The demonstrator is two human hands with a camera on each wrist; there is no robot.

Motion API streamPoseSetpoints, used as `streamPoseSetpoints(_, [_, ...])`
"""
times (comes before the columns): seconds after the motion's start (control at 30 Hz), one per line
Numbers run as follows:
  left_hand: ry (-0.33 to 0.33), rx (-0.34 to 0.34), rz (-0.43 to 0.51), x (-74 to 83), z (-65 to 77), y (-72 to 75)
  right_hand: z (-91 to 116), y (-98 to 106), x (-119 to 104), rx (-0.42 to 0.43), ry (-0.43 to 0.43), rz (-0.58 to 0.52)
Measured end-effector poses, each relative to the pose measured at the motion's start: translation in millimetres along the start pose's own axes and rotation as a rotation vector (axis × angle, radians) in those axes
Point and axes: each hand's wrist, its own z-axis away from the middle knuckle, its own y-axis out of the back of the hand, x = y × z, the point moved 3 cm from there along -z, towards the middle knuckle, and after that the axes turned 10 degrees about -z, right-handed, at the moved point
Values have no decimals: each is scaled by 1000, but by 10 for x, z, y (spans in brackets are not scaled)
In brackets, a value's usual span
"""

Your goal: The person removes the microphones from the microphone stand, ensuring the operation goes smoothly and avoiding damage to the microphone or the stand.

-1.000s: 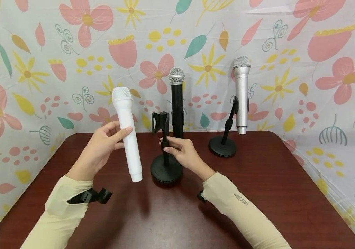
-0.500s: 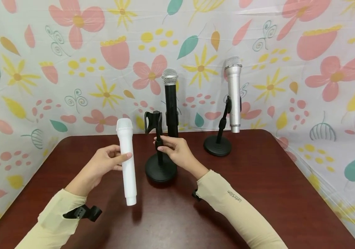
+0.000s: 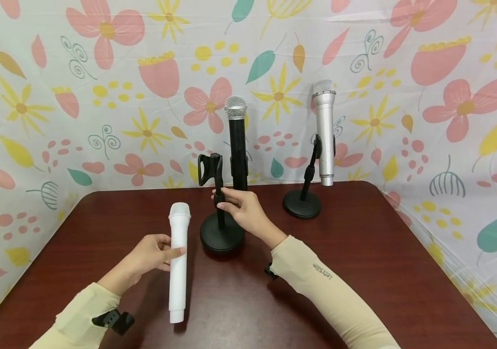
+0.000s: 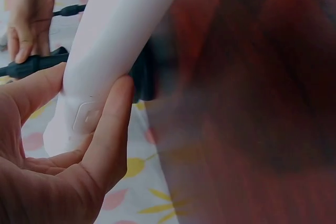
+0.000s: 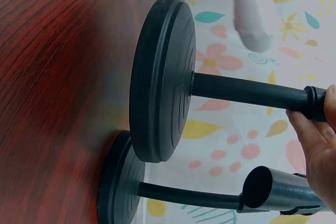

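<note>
Hands, two, both engaged. Left hand (image 3: 150, 254): gripping the handle of a white microphone (image 3: 178, 276), thumb crossing the near side, fingers curling behind. Right hand (image 3: 247, 211): pinching the stem (image 3: 221, 222) of the front stand between thumb and fingers, well above its round base (image 3: 217, 237).

White microphone, one: pointing grille uppermost, nearly upright, in front and to the left of the stand, apart from it; whether its lower end is touching the table (image 3: 388, 252) cannot be told.

Stand clip (image 3: 218, 167), one: sitting at the stem's top, bearing nothing.

Black microphone (image 3: 238, 150), one: standing just behind the front stand.

Silver microphone (image 3: 327, 135), one: resting in a stand farther right.

Handling notes, by judgement: the pinch on the stem is serving best as a brace against tipping; the handle grip is calling for firmness without squeezing the switch; any approach to the clip is wanting the handle aligned with its opening, clear of the black microphone.
</note>
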Motion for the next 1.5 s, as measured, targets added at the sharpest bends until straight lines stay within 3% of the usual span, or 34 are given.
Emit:
streamPoseSetpoints(0.2, [29,0,-23,-139,36,-62,33,-48,-243,6,-13,12])
streamPoseSetpoints(0.47, [48,-26,-50,-286,74,-173,34,-70,-289,17,0,66])
streamPoseSetpoints(0.63, [36,-64,-56,-342,104,-218,14,-83,-254,12,3,56])
streamPoseSetpoints(0.9, [53,-115,-57,-398,131,-245,-76,-40,91,25,4,25])
streamPoseSetpoints(1.5, [92,-154,-62,-427,138,-252,-327,-183,192,-17,16,58])
